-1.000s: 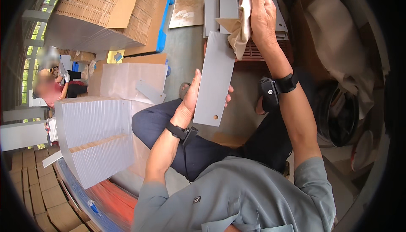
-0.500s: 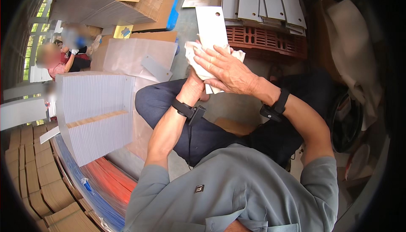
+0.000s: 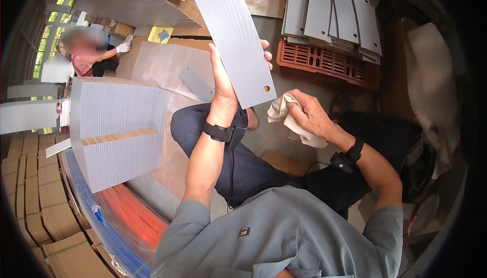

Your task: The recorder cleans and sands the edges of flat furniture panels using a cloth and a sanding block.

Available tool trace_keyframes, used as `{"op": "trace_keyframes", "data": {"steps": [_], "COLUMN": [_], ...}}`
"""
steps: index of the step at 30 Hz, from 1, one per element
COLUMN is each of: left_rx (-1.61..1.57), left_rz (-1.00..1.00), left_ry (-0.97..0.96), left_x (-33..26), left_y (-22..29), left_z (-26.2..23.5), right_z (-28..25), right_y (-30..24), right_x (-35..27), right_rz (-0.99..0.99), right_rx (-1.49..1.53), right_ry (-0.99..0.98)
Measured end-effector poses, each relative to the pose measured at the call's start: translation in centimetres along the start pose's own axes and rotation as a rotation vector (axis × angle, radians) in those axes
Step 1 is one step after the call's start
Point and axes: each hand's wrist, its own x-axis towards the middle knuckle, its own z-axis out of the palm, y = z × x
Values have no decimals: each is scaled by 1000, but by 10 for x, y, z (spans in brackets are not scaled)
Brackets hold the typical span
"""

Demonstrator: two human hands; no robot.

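A long grey board (image 3: 234,44) with a hole near each end stands tilted in my left hand (image 3: 223,77). The thumb lies along its left edge and the fingertips curl round its right edge. Bunched in my closed right hand (image 3: 309,115) is a cream cloth (image 3: 291,118), just off the board's lower right corner and apart from it. Ahead to the right, several similar boards (image 3: 318,11) lie in overlapping rows on a red-brown plastic crate (image 3: 327,65).
To my left stands a big stack of grey boards (image 3: 119,110) beside plastic sheeting (image 3: 152,70) with a loose board on it. Bundled cardboard (image 3: 56,197) fills the lower left. A person (image 3: 89,49) with a white glove works at the far left. Brown cloth (image 3: 431,75) hangs at right.
The cloth has come off the board, moving right and down with my right hand. My left hand has raised and tilted the board, so its whole face shows. The view has shifted slightly.
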Motion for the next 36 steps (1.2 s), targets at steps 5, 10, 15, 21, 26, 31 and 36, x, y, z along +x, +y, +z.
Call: {"op": "trace_keyframes", "data": {"steps": [5,10,15,21,26,31,36], "left_rx": [41,15,86,95,73,119,76], "left_rz": [5,-35,-58,-98,-169,-156,-75], "left_ry": [36,40,55,10,10,-26,80], "left_x": [-3,-3,-3,-3,-4,8,12], "left_y": [-2,-8,-12,-25,-33,-35,-38], "left_z": [3,0,8,13,18,20,19], "right_z": [-13,-23,-52,-83,-103,-110,-51], "right_y": [-20,-30,-52,-86,-91,-99,-72], "right_x": [17,26,41,67,92,110,104], "right_rz": [19,-158,-412,-565,-667,-733,-747], "right_rx": [40,53,-170,-291,-268,-350,-446], "right_ry": [250,465,568,738,940,840,379]}}
